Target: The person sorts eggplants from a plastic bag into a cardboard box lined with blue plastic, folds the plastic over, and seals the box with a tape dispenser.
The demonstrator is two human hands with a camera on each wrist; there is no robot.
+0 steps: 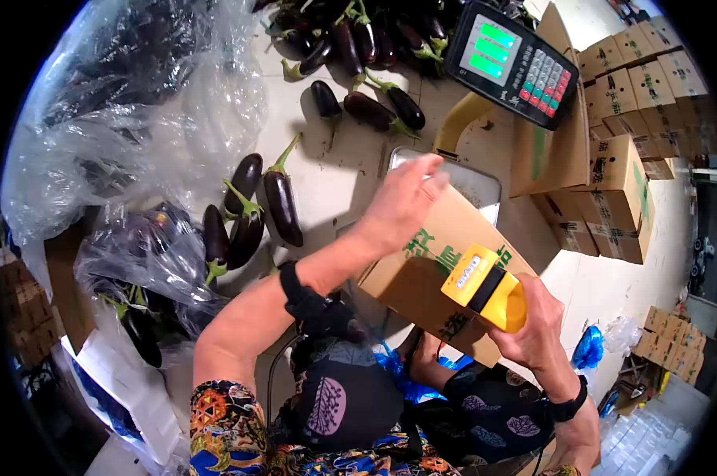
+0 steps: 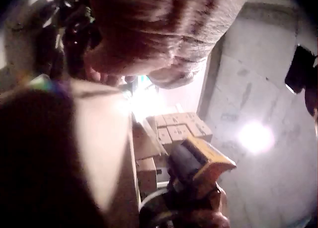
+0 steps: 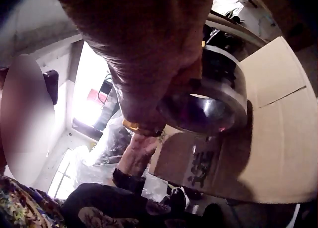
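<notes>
A brown cardboard box with green print stands tilted in front of the person's lap. The right hand grips a yellow tape dispenser over the box's near right part. In the right wrist view, its large tape roll lies close against the cardboard. At the far left edge of the box is the left hand, its fingertips blurred near the top corner. The left wrist view has that hand right above the box's edge, its fingertips partly hidden.
Beyond the box stands a scale with a lit display and a metal platform. Eggplants lie on the floor at left and back, beside clear plastic sheeting. Stacked cartons stand at right.
</notes>
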